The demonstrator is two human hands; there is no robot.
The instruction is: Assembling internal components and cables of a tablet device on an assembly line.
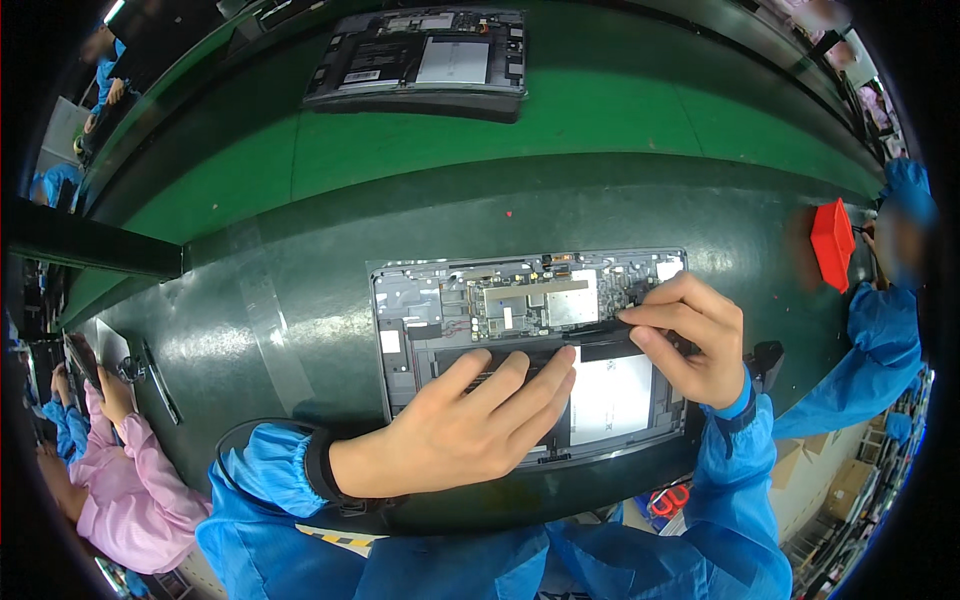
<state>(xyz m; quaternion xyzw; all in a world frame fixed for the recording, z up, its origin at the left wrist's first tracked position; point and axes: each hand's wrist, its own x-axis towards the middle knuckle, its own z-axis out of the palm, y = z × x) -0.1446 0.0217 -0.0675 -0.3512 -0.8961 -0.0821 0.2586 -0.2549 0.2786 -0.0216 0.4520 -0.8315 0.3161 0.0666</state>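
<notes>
An opened laptop base (540, 453) lies on the dark green bench in front of me, its inside facing up. Along its far part runs a circuit board (520, 305) with metal shields, and nearer to me is a battery with a white label (610, 398). My left hand (470, 420) rests across the battery area, fingers stretched and slightly apart, fingertips just below the board. At the board's right end my right hand (695, 335) has thumb and index finger pinched together. A thin dark strip lies by these fingertips; whatever they hold is too small to make out.
Another opened laptop base (420, 65) lies on the bright green strip (600, 120) beyond. At the right stands a red bin (832, 245), near a co-worker's blue sleeve (865, 340). A pen-like tool (160, 385) lies at the left, near a person in pink (135, 490).
</notes>
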